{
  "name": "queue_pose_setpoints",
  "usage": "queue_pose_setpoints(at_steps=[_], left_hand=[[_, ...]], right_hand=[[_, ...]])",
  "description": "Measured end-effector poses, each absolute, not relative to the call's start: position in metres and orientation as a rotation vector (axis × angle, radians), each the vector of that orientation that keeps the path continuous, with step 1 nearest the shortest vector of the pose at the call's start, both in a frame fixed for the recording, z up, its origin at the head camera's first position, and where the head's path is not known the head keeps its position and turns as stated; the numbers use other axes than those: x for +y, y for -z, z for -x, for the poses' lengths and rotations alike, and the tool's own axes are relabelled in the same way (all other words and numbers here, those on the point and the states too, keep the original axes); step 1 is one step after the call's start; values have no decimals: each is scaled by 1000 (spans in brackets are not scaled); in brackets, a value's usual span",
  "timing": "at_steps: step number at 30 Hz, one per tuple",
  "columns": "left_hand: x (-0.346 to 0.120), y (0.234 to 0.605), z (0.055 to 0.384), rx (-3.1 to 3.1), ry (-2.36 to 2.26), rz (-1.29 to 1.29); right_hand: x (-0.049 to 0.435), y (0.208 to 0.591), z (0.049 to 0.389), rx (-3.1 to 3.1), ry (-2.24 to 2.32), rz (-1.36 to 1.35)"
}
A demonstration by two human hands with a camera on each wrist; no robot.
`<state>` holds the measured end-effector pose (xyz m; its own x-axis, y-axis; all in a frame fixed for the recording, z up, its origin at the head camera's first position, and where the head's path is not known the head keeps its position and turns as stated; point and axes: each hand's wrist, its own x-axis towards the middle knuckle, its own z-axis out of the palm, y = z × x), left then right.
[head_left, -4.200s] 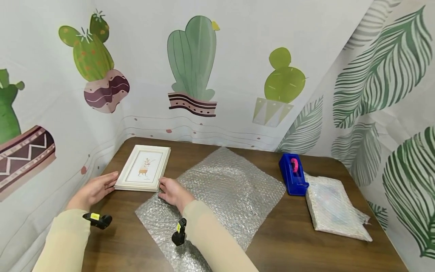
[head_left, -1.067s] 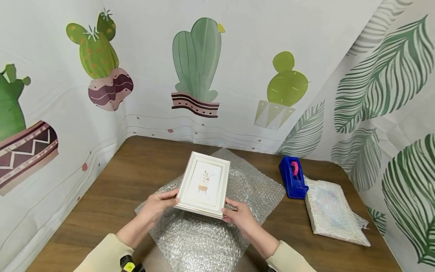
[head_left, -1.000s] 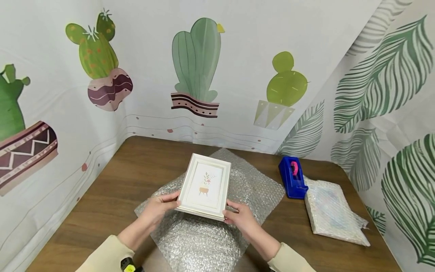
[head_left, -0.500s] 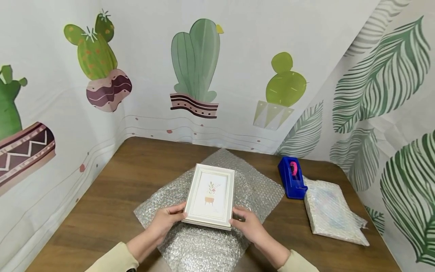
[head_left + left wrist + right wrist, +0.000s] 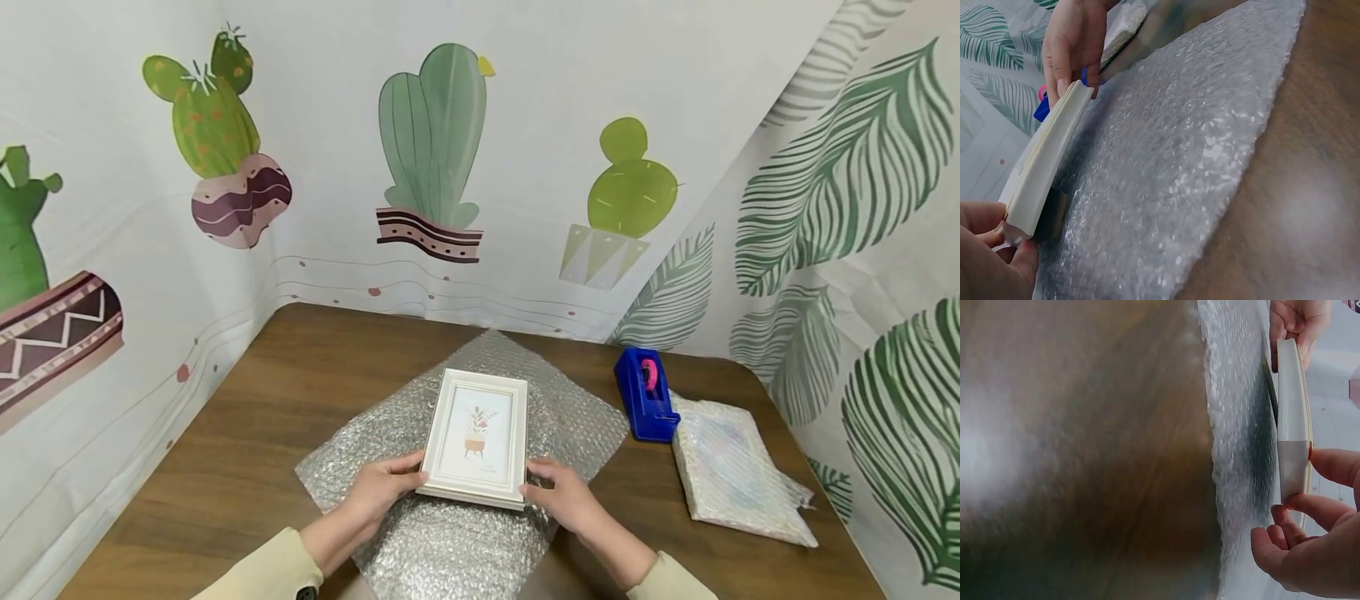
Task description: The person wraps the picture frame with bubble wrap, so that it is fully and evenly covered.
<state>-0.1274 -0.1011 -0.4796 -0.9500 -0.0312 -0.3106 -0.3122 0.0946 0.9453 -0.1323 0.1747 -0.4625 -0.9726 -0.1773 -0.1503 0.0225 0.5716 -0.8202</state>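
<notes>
A white picture frame with a potted-plant print is held face up over a sheet of bubble wrap. My left hand grips its near left corner, thumb on the front edge. On the opposite side my right hand pinches the near right corner. The left wrist view shows the side of the frame close over the wrap, with a dark part under it. In the right wrist view the thumb and fingers of the right hand sit at the frame's corner.
To the right stands a blue tape dispenser with a pink roll. Next to it lies a bubble-wrapped flat package. The brown wooden table ends at the back against a fabric wall printed with cacti and leaves.
Both hands have carried the frame from the table's left side to above the bubble wrap. Over the last second it has moved further right and nearer, its far edge dropping in view.
</notes>
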Motion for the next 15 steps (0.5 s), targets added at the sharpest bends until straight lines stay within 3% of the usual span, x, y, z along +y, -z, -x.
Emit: queue_pose_setpoints(at_steps=[15], left_hand=[[-94, 483, 138, 2277, -1850, 306]], right_hand=[[179, 471, 143, 2589, 1324, 99]])
